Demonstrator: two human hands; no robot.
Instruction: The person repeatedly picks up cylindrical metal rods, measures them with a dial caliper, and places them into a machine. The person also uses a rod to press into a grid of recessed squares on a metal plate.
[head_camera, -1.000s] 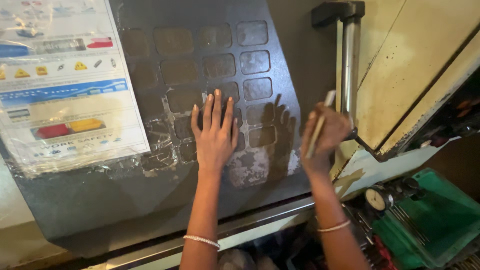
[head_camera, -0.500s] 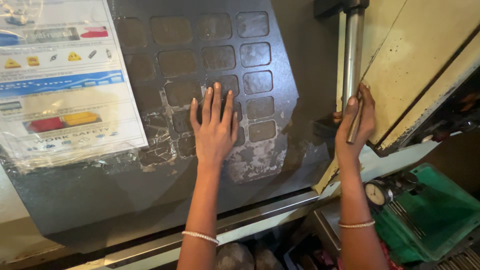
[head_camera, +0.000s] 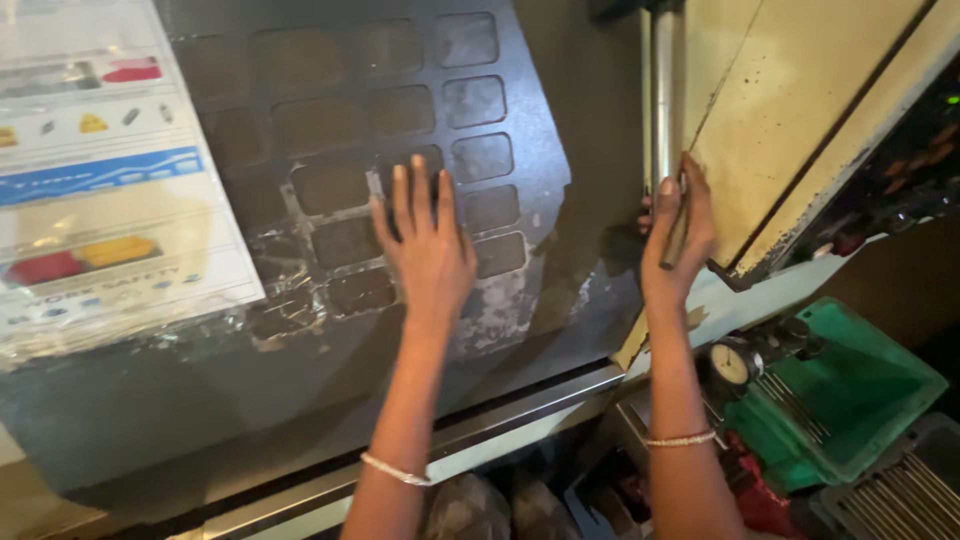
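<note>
1. The left hand (head_camera: 425, 250) lies flat on the dark door (head_camera: 300, 400) of a big machine. The fingers are spread wide and hold nothing. The palm presses on the window part, the one with the dull squares.
2. The right hand (head_camera: 678, 235) is closed around the shiny bar handle (head_camera: 665, 90) at the door's right edge. A thin stick-like thing sits in that hand too, along the fingers. I cannot tell what it is.
3. Both arms reach up and forward, almost straight. Each wrist has a thin bangle.
4. The door sits right in front of the person. Its right edge is next to the cream panel (head_camera: 800, 120).
5. What could go wrong: the right fingers are just beside the gap between handle and panel. If the door slides that way, I think they could get pinched.
6. The door looks grimy and wet in spots. The flat left hand could slip, because it has nothing to grip.
7. The thin thing in the right hand makes the hold weaker. It could drop into the green tray (head_camera: 860, 400) below, where a round gauge (head_camera: 735, 362) and metal rods lie.
8. A plastic-covered poster (head_camera: 100, 170) hangs on the door, well left of the hands.
</note>
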